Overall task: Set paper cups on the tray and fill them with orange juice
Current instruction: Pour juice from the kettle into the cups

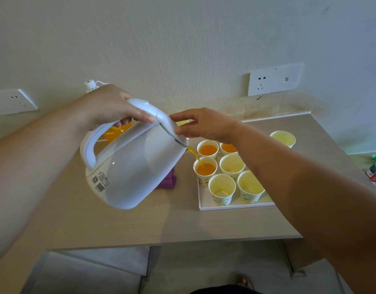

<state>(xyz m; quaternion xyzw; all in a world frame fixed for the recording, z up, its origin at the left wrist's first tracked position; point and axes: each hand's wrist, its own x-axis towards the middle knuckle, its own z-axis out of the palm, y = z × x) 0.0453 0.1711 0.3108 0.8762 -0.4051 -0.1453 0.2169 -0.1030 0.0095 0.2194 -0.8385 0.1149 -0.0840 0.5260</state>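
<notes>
Head view: left hand fingers wrapped around tilted kettle handle, right hand fingers loosely spread on lid.

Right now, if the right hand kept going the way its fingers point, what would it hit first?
The right hand points left at the kettle; its fingertips seem already on the kettle's lid, so it would likely just press into that.

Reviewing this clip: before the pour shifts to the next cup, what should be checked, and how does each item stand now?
1. Left hand grips kettle handle: ok.
2. Right hand steadies the lid: ok.
3. Stream lands inside the cup being filled: ok.
4. That cup not overfull: ok, juice below rim.
5. Empty cups upright on tray, such as the middle cup: ok.
6. Juice left in kettle: cannot tell.
</notes>
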